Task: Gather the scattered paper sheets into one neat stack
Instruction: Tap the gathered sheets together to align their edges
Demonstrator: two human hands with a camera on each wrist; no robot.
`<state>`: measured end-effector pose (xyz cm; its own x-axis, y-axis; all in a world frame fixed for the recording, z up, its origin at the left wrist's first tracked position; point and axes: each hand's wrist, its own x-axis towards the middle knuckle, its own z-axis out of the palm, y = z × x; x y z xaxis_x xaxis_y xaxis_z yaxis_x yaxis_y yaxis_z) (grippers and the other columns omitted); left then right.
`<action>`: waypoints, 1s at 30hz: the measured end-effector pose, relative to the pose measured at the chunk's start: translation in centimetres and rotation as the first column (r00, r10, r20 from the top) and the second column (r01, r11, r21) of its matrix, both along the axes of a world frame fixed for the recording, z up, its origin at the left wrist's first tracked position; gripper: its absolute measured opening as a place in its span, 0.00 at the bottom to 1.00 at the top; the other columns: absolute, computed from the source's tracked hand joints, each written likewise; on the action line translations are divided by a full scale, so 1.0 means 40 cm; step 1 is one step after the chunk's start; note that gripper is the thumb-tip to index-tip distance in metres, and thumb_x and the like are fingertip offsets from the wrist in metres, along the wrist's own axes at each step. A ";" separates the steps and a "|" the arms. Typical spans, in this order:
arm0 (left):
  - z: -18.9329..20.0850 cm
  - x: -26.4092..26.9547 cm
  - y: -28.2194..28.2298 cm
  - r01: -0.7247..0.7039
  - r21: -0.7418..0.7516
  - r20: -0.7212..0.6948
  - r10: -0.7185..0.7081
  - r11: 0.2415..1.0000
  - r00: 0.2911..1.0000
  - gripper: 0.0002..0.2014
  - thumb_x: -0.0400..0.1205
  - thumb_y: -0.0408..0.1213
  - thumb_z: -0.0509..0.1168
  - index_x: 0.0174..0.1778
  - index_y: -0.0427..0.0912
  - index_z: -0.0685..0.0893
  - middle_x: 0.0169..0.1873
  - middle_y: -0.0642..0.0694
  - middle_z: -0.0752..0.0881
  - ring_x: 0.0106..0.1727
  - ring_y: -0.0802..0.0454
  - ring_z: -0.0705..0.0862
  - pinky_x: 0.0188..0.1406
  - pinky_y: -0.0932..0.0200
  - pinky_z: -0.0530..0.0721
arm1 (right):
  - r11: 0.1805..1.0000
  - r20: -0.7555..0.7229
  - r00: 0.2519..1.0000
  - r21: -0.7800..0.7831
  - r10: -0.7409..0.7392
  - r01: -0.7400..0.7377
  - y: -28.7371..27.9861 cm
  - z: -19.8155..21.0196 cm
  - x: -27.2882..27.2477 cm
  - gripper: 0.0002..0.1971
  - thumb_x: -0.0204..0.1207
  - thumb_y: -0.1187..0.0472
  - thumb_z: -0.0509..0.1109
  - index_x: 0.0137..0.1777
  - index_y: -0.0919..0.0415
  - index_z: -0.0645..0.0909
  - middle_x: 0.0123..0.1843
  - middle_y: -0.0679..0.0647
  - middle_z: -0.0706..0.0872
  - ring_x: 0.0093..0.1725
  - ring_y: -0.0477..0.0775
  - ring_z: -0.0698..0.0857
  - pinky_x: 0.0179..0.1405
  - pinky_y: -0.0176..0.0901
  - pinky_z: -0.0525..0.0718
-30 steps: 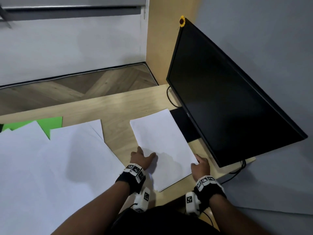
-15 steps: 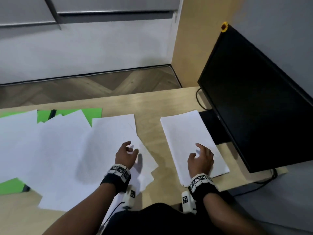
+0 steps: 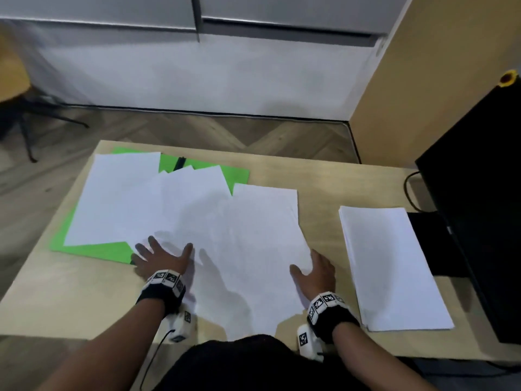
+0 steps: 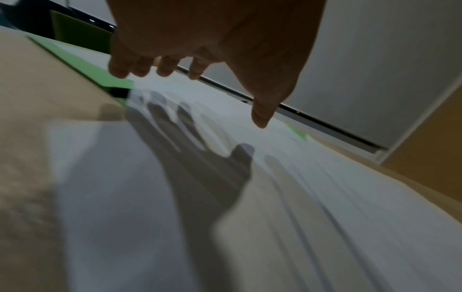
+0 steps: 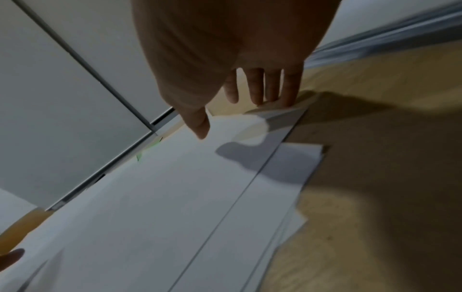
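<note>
Pale wood desk, grey cabinet fronts and herringbone floor beyond its far edge; black monitor at 3 o'clock.

Scattered sheets — plain white, unprinted as far as can be seen, fanned and overlapping at odd angles across the desk centre, partly covering a green mat at 9 to 10 o'clock. Squared stack already sits apart at 3 o'clock, just beside the monitor base, edges roughly flush.

Left hand: fingers spread and straight, flat over the near-left edge of the spread; wrist view shows it just above the paper, holding nothing. Right hand: open, fingers straight, at the right edge of the top sheet; its wrist view puts the fingertips at that sheet's corner, thumb over the paper — no grip on anything.

Handling, by judgement: thin, light, floppy, and sheet slides easily on sheet. Pinching one corner would likely let the rest droop or slip. Better to press flat on opposite edges and sweep inward, then lift the bundle by both long sides. Edges crease easily.
</note>
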<state>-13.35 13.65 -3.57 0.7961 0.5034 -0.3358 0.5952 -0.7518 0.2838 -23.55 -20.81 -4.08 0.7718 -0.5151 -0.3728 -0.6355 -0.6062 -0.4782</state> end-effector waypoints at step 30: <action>0.037 0.056 0.047 0.318 -0.207 -0.048 -0.334 0.925 0.941 0.32 0.71 0.64 0.63 0.67 0.49 0.76 0.63 0.45 0.85 0.67 0.42 0.80 0.67 0.46 0.70 | 0.998 -0.145 0.989 0.064 -0.008 0.018 0.246 0.044 0.070 0.50 0.55 0.40 0.77 0.80 0.53 0.67 0.72 0.54 0.76 0.74 0.58 0.72 0.71 0.51 0.75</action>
